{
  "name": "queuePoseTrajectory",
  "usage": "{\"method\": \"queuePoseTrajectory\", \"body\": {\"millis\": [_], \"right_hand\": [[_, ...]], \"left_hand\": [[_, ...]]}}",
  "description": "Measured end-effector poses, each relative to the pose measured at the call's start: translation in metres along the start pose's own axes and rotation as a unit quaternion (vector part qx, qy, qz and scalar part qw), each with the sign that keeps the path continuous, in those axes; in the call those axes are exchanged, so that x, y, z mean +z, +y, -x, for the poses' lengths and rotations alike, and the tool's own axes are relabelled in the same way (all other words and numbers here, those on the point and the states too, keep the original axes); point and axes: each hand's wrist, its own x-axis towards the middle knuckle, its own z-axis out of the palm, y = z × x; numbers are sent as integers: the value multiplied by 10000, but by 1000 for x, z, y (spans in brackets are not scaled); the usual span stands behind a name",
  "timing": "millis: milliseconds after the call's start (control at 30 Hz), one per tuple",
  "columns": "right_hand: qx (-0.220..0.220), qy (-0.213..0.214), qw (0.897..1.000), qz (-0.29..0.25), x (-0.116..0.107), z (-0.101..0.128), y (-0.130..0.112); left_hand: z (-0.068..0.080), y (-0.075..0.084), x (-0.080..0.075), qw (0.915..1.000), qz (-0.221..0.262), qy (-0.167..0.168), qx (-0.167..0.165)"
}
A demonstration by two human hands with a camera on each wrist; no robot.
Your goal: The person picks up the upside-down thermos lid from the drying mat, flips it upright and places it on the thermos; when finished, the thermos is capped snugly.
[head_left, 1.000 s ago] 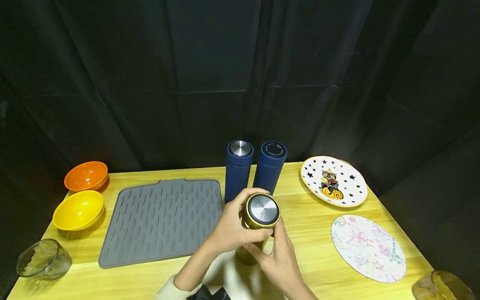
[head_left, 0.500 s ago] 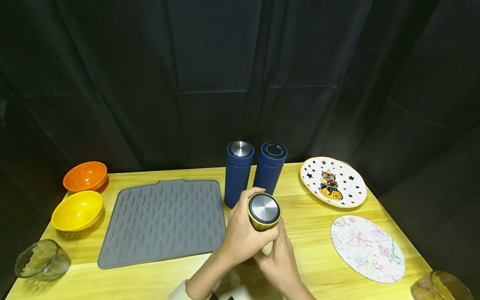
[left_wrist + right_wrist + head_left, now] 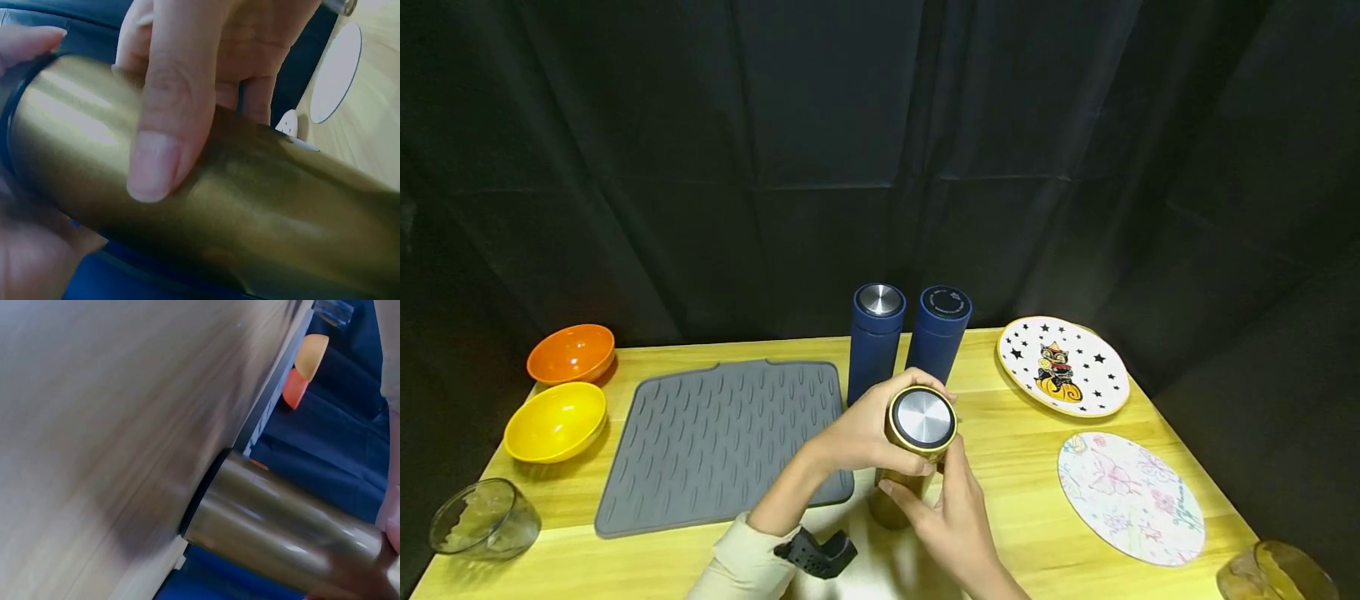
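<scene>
Gripping gold flask (image 3: 913, 454) at its cap, left hand (image 3: 856, 433) curled round top, right hand (image 3: 951, 517) curled round body, flask upright over surface (image 3: 1015, 467), just before two blue flasks (image 3: 877, 342), beside grey mat (image 3: 722, 437)

I see the gold flask (image 3: 910, 467), a metallic cylinder with a silver disc on its lid. It stands upright on the table, lid closed, at the 6 o'clock side of the two blue flasks (image 3: 910, 337).

Three flasks (image 3: 917, 433), two bowls (image 3: 556, 419), two plates (image 3: 1063, 363), two glasses (image 3: 484, 517), one mat (image 3: 722, 442).
</scene>
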Motion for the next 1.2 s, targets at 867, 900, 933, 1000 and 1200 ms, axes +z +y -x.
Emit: {"method": "queuePoseTrajectory", "body": {"millis": [867,900,933,1000,1200], "right_hand": [[-889,575,9922,656,7,-1,6],[-786,548,9934,623,7,-1,5],[-720,534,9941,603,7,0,5],[-710,536,9943,581,7,0,4],[-992,732,9879,937,8,-1,4]], "left_hand": [[8,4,5,9964,-657,538,-17],[7,5,2,9975,-605,361,-75],[6,5,0,9977,-602,280,-123],[6,4,2,9964,-689,456,-182],[11,1,34,9711,-1214,2047,-206]]}}
